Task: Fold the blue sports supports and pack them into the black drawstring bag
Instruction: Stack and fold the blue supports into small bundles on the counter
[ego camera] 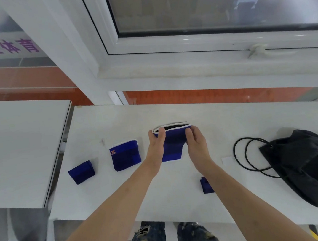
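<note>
Ripped jeans show at the near edge, below a white counter over which two bare forearms reach. Both hands grip one blue support at the counter's centre — the left hand pinching its left top corner, the right hand holding its right side, thumbs on the near face. White trim lines the support's open top, which gapes to show a dark inside; its lower end rests on the counter.

Left of it lies a second support, flat, white-trimmed, with an orange logo at one corner. Further left and nearer sits a small folded blue piece. Another small blue piece lies near the right forearm, partly hidden behind it.

At the right end the black bag lies slumped and crumpled — its cord looped loose on the counter just left of it, a small white tag beside the loops. A second white surface adjoins on the left; a window frame runs along the far side.
</note>
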Motion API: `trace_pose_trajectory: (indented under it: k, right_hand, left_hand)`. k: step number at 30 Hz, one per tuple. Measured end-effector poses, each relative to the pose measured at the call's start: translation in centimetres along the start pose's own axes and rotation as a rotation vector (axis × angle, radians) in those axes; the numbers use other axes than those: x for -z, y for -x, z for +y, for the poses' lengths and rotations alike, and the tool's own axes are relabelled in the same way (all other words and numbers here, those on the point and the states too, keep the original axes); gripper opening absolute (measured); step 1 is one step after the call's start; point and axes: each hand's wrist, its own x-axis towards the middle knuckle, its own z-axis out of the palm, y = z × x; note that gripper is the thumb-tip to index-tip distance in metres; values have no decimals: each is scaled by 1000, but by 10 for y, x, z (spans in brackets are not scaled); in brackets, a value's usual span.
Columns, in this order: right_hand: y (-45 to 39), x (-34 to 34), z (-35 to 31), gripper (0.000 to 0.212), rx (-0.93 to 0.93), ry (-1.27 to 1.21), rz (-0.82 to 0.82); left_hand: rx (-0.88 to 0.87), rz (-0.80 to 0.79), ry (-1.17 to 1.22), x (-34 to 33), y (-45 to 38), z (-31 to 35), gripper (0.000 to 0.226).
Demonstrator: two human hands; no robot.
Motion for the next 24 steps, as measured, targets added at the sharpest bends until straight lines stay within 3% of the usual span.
trace_pose_trajectory:
  k: [2,3,6,8,12,15,17,20,24]
  right_hand:
    - [1,0,-1,26,1,15,-2]
    - [2,-1,-1,25,-2,22,-3]
    - [3,-2,-3,22,-9,28,2]
    - [3,-2,-6,21,-11,36,6]
    - [0,0,-8,20,-1,68,1]
    - [-5,4,-12,18,12,73,-3]
    - [-11,7,-18,17,41,79,-11]
    - [-15,15,-25,15,145,125,-46]
    - [-11,37,5,35,461,357,-158]
  left_hand:
    - [-9,7,11,-1,2,0,72]
    - [-2,22,14,-2,3,1,73]
    - [-25,105,3,-6,2,7,35]
    - [-26,119,-13,-8,2,11,23]
    - [-61,114,-53,-5,3,12,24]
    - [-90,-24,-169,6,2,13,22]
    - [-127,-96,-299,14,-6,10,36]
    - [-270,-54,-491,25,-18,9,38]
    - [-501,-63,-737,43,-18,1,32]
